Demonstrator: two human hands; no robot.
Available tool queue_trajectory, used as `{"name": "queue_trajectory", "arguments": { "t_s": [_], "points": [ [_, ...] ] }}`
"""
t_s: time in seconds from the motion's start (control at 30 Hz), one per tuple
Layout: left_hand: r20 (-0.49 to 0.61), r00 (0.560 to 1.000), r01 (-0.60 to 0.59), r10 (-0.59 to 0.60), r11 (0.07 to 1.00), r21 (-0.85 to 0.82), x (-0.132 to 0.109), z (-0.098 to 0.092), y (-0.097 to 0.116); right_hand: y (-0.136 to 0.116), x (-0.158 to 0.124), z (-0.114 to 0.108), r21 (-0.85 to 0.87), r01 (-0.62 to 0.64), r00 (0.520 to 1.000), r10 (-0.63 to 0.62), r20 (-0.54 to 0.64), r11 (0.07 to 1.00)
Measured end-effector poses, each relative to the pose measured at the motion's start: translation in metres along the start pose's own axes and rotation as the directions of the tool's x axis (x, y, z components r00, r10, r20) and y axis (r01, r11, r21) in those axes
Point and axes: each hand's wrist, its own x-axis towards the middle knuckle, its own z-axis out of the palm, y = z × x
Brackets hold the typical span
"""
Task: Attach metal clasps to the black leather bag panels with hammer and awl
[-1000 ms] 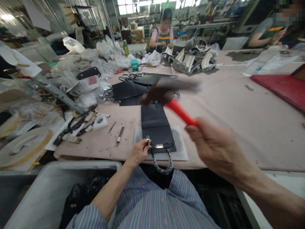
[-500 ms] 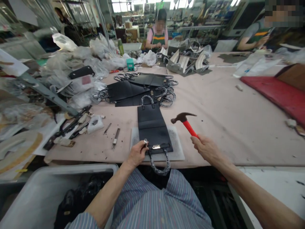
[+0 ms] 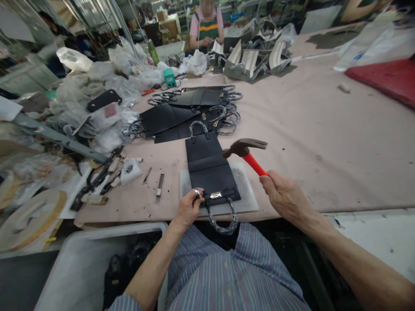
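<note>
A black leather bag panel with a wrapped loop handle at each end lies lengthwise in front of me, its near end on a pale slab. Close to its near edge sits a silver metal clasp. The fingers of my left hand are closed at the panel's near left corner, beside the clasp; something silver shows at a finger, perhaps a ring. My right hand grips the red handle of a claw hammer, raised right of the panel with its head over the panel's right edge.
More black panels with handles are piled beyond. Small tools and plastic bags lie left. A grey bin stands below the table's left front edge. Grey pieces and a co-worker are across the table.
The hammer has shifted left toward the panel, its head now over the panel's right edge. My left hand stays at the near left corner. The camera view has tilted downward.
</note>
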Motion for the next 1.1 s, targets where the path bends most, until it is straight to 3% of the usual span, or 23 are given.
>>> {"name": "queue_trajectory", "arguments": {
  "t_s": [0.07,0.13,0.23,0.3,0.37,0.5,0.63,0.77,0.83,0.9,1.0,1.1],
  "points": [
    [0.0,1.0,0.004,-0.004,1.0,0.003,-0.001,0.0,-0.001,-0.039,0.0,-0.01,-0.014,0.219,0.976,-0.22,-0.013,0.976],
    [0.003,1.0,0.012,-0.012,1.0,0.017,-0.002,0.0,-0.003,-0.063,-0.004,-0.009,-0.042,0.411,0.911,-0.41,0.037,0.911],
    [0.012,1.0,0.026,-0.027,0.998,0.057,-0.002,0.001,-0.005,-0.069,-0.011,0.002,-0.141,0.533,0.841,-0.506,0.19,0.834],
    [0.017,1.0,0.021,-0.022,0.998,0.054,-0.002,0.001,-0.005,-0.06,-0.014,0.007,-0.184,0.504,0.854,-0.455,0.254,0.844],
    [0.016,1.0,0.009,-0.009,1.0,0.023,-0.001,0.001,-0.004,-0.049,-0.013,0.004,-0.16,0.418,0.895,-0.376,0.24,0.894],
    [0.018,1.0,-0.006,0.007,1.0,-0.009,0.002,-0.001,0.0,-0.011,0.001,-0.004,-0.138,0.143,0.978,-0.119,0.169,0.98],
    [0.03,0.999,-0.017,0.017,1.0,0.002,0.003,-0.003,0.001,0.055,0.011,0.005,-0.302,-0.132,0.957,0.201,0.208,0.944],
    [0.042,0.999,-0.011,0.01,1.0,0.016,0.003,-0.003,0.002,0.095,0.006,0.02,-0.506,-0.194,0.946,0.298,0.131,0.841],
    [0.049,0.999,-0.015,0.014,1.0,0.026,0.004,-0.005,0.004,0.091,0.002,0.03,-0.505,-0.14,0.97,0.219,0.101,0.852],
    [0.055,0.998,-0.029,0.027,0.999,0.036,0.006,-0.007,0.004,0.074,-0.001,0.043,-0.449,0.023,0.994,0.029,0.108,0.893],
    [0.068,0.996,-0.055,0.05,0.997,0.062,0.008,-0.01,0.003,0.044,-0.004,0.073,-0.299,0.329,0.942,-0.288,0.173,0.896],
    [0.056,0.996,-0.07,0.067,0.996,0.058,0.006,-0.011,-0.001,0.028,-0.01,0.105,-0.186,0.397,0.907,-0.352,0.232,0.899]
  ]
}}
